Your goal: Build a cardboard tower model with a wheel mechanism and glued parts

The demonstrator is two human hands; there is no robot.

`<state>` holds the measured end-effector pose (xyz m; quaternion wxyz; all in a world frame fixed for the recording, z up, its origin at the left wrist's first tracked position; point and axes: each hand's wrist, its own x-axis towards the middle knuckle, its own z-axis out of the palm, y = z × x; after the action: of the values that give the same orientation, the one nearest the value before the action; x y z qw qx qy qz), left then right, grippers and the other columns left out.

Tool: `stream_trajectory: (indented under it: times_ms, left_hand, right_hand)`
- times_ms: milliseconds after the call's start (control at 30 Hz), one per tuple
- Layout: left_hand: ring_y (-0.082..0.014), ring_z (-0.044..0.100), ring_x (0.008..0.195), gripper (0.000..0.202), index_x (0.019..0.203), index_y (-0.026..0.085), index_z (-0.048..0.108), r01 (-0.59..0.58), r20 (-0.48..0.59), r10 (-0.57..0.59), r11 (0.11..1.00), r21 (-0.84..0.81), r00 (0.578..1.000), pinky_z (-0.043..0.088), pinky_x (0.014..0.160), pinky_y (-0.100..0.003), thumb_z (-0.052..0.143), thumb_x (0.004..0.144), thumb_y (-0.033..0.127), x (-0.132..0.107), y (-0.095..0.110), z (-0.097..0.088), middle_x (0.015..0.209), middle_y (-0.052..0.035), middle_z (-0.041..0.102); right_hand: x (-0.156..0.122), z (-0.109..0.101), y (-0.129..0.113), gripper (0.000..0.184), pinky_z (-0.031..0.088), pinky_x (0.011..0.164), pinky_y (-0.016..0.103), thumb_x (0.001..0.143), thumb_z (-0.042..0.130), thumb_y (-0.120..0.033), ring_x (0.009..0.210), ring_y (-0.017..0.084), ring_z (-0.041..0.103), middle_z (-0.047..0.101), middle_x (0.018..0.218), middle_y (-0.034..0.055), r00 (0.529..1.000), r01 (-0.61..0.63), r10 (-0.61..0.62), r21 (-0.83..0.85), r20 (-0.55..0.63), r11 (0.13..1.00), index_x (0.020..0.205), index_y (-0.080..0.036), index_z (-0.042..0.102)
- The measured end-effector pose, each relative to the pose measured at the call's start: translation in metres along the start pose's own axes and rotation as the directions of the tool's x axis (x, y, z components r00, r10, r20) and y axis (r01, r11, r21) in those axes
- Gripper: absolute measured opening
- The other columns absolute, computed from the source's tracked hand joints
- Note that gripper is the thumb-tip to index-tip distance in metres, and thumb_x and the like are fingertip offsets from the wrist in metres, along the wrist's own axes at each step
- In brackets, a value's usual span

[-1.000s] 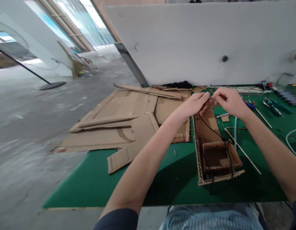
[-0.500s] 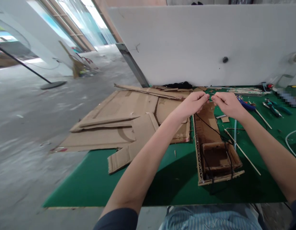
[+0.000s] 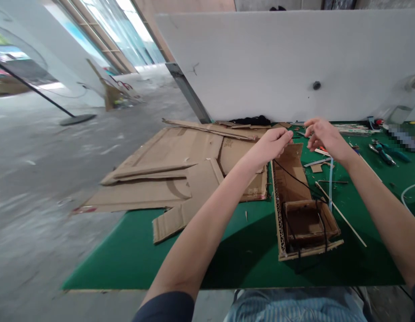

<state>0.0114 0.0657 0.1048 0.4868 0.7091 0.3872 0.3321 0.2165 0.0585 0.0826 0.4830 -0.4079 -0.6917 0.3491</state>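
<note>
Head cam: big green table (image 3: 123, 259) w/ cardboard pcs (image 3: 180, 145) on my L, then a long cardboard tray (image 3: 289, 190) in front of me w/ a small box (image 3: 299, 206) in its near end. My R hand (image 3: 323, 136) has loose, bent fingers & nothing I can see in them; my L hand (image 3: 274, 141) is pinched, looks like on the thin black cord (image 3: 294, 175) that runs up from that box. I'm prob. working the cord, so next move calls for a firm L pinch.
</note>
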Motion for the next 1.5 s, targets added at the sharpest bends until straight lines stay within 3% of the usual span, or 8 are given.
stream_trajectory:
  times_ms: [100,200,333,667,867,1000,1267,1500]
  left_hand:
    - [-0.0055,0.027,0.045,0.031,0.074,0.019,0.043,0.002,0.000,-0.002,1.000,-0.021,1.000,0.020,0.046,-0.024,0.040,0.104,0.026,0.000,0.001,0.001,0.058,0.0068,0.029]
    - [-0.0061,0.027,0.045,0.031,0.073,0.020,0.042,-0.001,0.003,0.001,1.000,-0.024,1.000,0.019,0.047,-0.025,0.041,0.104,0.026,0.000,0.001,0.002,0.058,0.0068,0.028]
    - [-0.0062,0.026,0.046,0.032,0.073,0.020,0.042,0.000,0.020,0.001,1.000,-0.014,1.000,0.019,0.048,-0.025,0.039,0.104,0.026,-0.001,0.001,0.003,0.058,0.0070,0.026]
    - [-0.0060,0.021,0.046,0.033,0.073,0.021,0.040,0.011,-0.032,-0.012,1.000,-0.025,0.999,0.016,0.048,-0.026,0.039,0.104,0.029,0.001,-0.002,-0.005,0.060,0.0071,0.024]
    - [-0.0048,0.023,0.045,0.033,0.072,0.020,0.041,0.009,-0.017,-0.010,0.998,-0.057,1.000,0.018,0.046,-0.022,0.040,0.104,0.027,-0.001,0.002,-0.002,0.060,0.0071,0.027]
    - [-0.0021,0.026,0.044,0.033,0.072,0.017,0.043,0.019,-0.020,-0.022,0.993,-0.120,1.000,0.020,0.044,-0.018,0.040,0.104,0.022,-0.003,0.003,0.000,0.060,0.0070,0.031]
    - [-0.0015,0.030,0.041,0.034,0.071,0.016,0.045,0.043,-0.028,-0.050,0.977,-0.208,0.998,0.022,0.041,-0.017,0.040,0.104,0.020,0.001,-0.001,0.002,0.058,0.0075,0.034]
    - [-0.0016,0.031,0.040,0.033,0.072,0.016,0.045,0.031,-0.039,-0.038,0.984,-0.176,0.999,0.024,0.040,-0.017,0.039,0.104,0.020,0.003,-0.004,0.003,0.058,0.0078,0.034]
  right_hand:
    - [-0.001,0.007,-0.001,0.060,0.057,0.067,0.030,0.076,0.077,-0.052,0.078,0.016,0.066,0.064,0.110,0.0052,0.995,0.052,-0.046,-0.068,0.091,0.996,0.126,-0.027,0.054]
    - [-0.001,0.016,-0.001,0.039,0.057,0.069,0.032,0.078,0.075,-0.043,0.075,0.016,0.065,0.069,0.097,0.0046,0.993,0.120,-0.116,-0.115,0.036,0.986,0.110,-0.023,0.066]
    - [0.001,0.017,-0.003,0.023,0.055,0.064,0.031,0.079,0.073,-0.043,0.062,0.015,0.063,0.067,0.069,0.0014,0.993,0.101,-0.106,-0.106,-0.043,0.989,0.083,-0.020,0.071]
    - [0.009,-0.021,0.020,0.029,0.051,0.057,0.030,0.081,0.071,-0.049,0.055,0.014,0.060,0.064,0.066,0.0015,0.966,-0.001,-0.041,-0.161,-0.256,0.987,0.078,-0.021,0.066]
    - [0.008,-0.036,0.048,0.053,0.044,0.066,0.035,0.099,0.040,-0.053,0.063,0.022,0.058,0.054,0.056,0.0062,0.961,-0.139,-0.105,-0.771,-0.257,0.622,0.057,-0.021,0.048]
    - [0.008,-0.035,0.063,0.036,0.046,0.073,0.037,0.099,0.039,-0.038,0.075,0.027,0.062,0.065,0.072,0.0132,0.994,-0.102,0.022,-0.846,-0.106,0.524,0.087,-0.015,0.064]
    - [0.005,-0.027,0.048,0.068,0.054,0.089,0.042,0.084,0.055,-0.023,0.120,0.030,0.060,0.044,0.149,0.0202,0.988,0.011,0.070,-0.519,0.138,0.855,0.149,-0.019,0.037]
    - [0.000,-0.001,0.001,0.033,0.057,0.076,0.037,0.085,0.066,-0.037,0.078,0.020,0.070,0.073,0.092,0.0082,0.998,0.001,0.008,-0.154,0.060,0.988,0.111,-0.018,0.067]
